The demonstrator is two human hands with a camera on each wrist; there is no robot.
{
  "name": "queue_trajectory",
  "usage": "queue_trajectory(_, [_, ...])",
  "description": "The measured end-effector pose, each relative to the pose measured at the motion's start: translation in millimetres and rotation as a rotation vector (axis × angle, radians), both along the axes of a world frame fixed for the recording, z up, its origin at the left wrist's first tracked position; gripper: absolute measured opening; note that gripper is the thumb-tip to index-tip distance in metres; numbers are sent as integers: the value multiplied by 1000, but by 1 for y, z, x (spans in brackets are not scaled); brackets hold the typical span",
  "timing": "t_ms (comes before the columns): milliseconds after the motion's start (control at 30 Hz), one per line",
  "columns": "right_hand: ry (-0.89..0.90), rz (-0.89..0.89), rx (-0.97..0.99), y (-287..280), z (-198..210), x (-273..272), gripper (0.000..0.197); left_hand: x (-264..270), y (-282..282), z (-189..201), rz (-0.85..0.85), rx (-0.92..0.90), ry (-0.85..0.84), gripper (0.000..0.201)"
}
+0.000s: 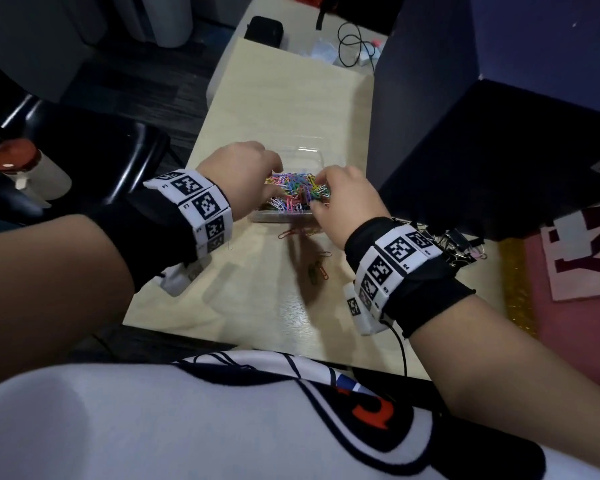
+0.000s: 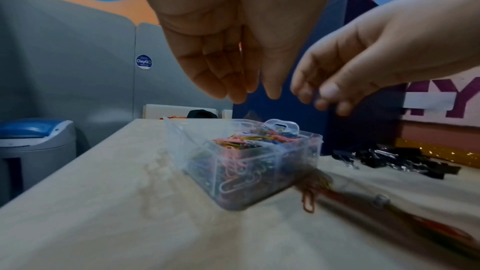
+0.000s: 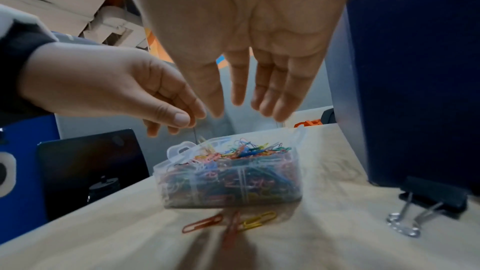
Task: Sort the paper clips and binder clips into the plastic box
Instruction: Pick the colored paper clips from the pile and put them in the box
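Note:
A clear plastic box (image 1: 321,157) sits mid-table, one side heaped with coloured paper clips (image 1: 297,190). Both hands hover just above it. My left hand (image 1: 243,168) points its fingers down; in the right wrist view its thumb and forefinger (image 3: 187,120) pinch a thin wire clip above the box (image 3: 228,182). My right hand (image 3: 244,110) hangs over the heap, fingers straight and empty. Loose paper clips (image 1: 317,268) lie in front of the box, red (image 3: 202,223) and yellow (image 3: 257,220) among them. A pile of black binder clips (image 1: 461,244) lies right of the right wrist.
A tall dark blue box (image 1: 465,133) stands close on the right, touching the binder clips. A black chair (image 1: 118,150) and a red-capped bottle (image 1: 25,168) are off the table's left edge. A black pouch (image 1: 264,29) and a cable (image 1: 354,46) lie at the far end.

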State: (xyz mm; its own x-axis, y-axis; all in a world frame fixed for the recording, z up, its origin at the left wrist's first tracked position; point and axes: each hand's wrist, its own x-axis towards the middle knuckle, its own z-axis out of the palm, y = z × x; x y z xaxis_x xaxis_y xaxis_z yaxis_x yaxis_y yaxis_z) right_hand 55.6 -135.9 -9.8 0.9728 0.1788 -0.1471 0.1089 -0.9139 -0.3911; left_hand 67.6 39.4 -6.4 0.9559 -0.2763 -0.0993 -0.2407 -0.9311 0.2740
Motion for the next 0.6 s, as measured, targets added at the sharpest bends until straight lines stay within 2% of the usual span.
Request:
queue_trajectory(133, [365,86,-377,-8,-4,-16,38,-16,-5,-13,-70,45,42,26])
queue_trajectory(200, [476,68,-419,-11,-12,-28,47,-26,-10,-22,-132,107,80,23])
queue_trajectory(267, [478,50,-365,-10,-24,-36,52,-34,-15,-33,-181,160,133,28])
queue_trajectory(333, [436,63,-302,-6,-35,-37,50,-40,-21,-44,-230,193,136,33])
queue_trajectory(400, [364,69,-248,-3,-39,-37,46,-41,-25,-54,-285,193,120,37])
queue_trajectory(467, [265,85,-189,-2,-41,-36,54,-39,-28,-60,-291,233,124,36])
queue_trajectory(567, [208,273,-249,-3,-44,-38,72,-38,-27,-62,-275,289,138,30])
queue_trajectory(600, [212,326,-286,-4,-46,-38,73,-38,-26,-61,-278,310,149,25])
